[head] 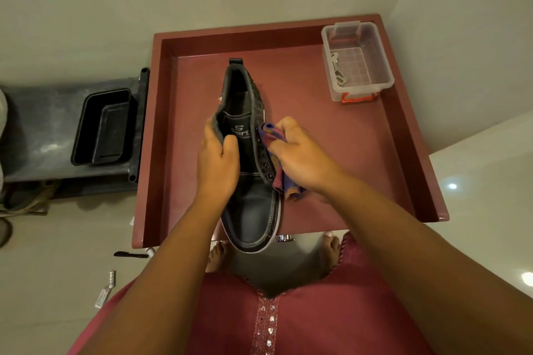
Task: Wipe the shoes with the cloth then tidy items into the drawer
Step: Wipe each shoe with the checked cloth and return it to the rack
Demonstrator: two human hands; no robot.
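Note:
A black shoe [253, 210] with a white sole edge is held above the open dark red drawer [360, 170], toe towards me and heel away. My left hand [217, 164] grips its tongue and left collar. My right hand [300, 153] presses a blue, red and orange striped cloth [284, 184] against the shoe's right side by the eyelets. Part of the cloth hangs below my palm.
A clear plastic box [357, 60] with keys inside sits in the drawer's far right corner. A black tray [102, 127] rests on a dark stand to the left. A black pen [129, 254] and small packets [105, 290] lie on the floor near my bare feet.

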